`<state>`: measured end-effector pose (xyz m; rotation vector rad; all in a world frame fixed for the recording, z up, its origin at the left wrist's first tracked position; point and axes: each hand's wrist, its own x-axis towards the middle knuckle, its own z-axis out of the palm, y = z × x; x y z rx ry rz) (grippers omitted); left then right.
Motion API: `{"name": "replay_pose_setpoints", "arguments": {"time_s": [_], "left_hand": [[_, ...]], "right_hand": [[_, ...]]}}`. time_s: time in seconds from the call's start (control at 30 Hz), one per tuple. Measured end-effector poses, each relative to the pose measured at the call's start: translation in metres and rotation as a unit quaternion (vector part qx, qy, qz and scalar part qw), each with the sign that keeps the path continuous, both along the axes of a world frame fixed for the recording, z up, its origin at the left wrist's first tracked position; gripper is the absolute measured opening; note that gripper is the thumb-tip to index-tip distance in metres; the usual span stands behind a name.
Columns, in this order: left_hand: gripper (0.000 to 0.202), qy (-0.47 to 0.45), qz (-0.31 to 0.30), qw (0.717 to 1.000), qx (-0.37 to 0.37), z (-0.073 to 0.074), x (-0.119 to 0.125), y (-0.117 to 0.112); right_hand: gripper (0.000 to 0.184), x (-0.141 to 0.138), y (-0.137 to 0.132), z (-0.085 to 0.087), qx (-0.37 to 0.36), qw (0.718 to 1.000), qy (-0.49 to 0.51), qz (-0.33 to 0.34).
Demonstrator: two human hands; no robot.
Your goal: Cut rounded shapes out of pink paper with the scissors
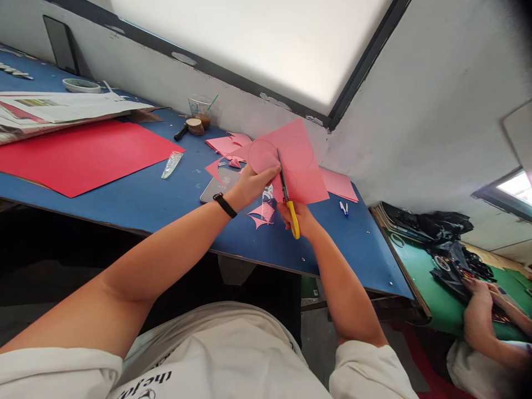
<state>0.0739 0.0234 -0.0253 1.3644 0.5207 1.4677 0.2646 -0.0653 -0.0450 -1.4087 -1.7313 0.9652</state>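
Observation:
My left hand (253, 185) pinches a sheet of pink paper (305, 177) with circles drawn on it, holding it above the table. The fingers of my right hand (303, 219) are wrapped round the yellow handles of a pair of scissors (293, 219). Its blades lie against the paper beside a drawn circle, close to my left thumb. Below my hands lie cut pink scraps (262, 215) and part of a clear stencil. A grey phone-like slab (220, 185) rests under my left wrist, partly hidden.
A big red sheet (91, 155) and newspapers (62, 108) cover the table's left. At the wall stand a plastic cup (201, 111) and a wood slice (195, 126). A blue compass-like tool (344, 209) lies right. Another person's hands (482, 288) work at a green table (446, 316).

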Motion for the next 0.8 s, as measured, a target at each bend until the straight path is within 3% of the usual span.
{"name": "replay_pose_setpoints", "arguments": {"time_s": [0.33, 0.6, 0.8], "left_hand": [[0.034, 0.006, 0.026, 1.0, 0.0, 0.004, 0.002, 0.0], [0.033, 0.005, -0.003, 1.0, -0.011, 0.011, -0.002, -0.009], [0.039, 0.028, 0.009, 0.999, -0.026, 0.008, -0.002, -0.007]], "right_hand": [[0.07, -0.002, -0.001, 0.001, -0.022, 1.0, 0.007, -0.004], [0.067, -0.004, -0.004, 0.005, -0.009, 1.0, 0.029, 0.001], [0.064, -0.001, -0.001, 0.001, -0.003, 1.0, 0.021, 0.011]]}}
